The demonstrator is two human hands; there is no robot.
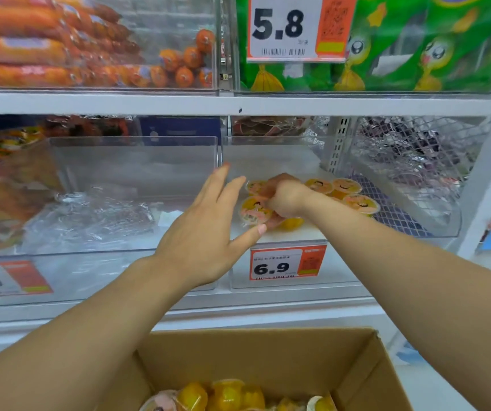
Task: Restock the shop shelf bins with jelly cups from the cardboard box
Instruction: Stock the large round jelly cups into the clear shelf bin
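White shop shelf [232, 103], two tiers of clear bins. Lower bin [339, 232], price tag 6.9 [287, 264]: several jelly cups [343, 188] on its floor. Right hand [282, 197] curled, gripping cups there. Left hand [208, 229] spread, fingers straight, beside it. Cardboard box [268, 354] below, more cups [229, 394] inside. Upper tier: sausages [45, 51], green packets [434, 46].

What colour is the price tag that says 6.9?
The price tag is white with an orange-red edge and black numbers, seen in the head view.

Bare forearms, no sleeves; left grip [205, 232], right grip [282, 197] ungloved
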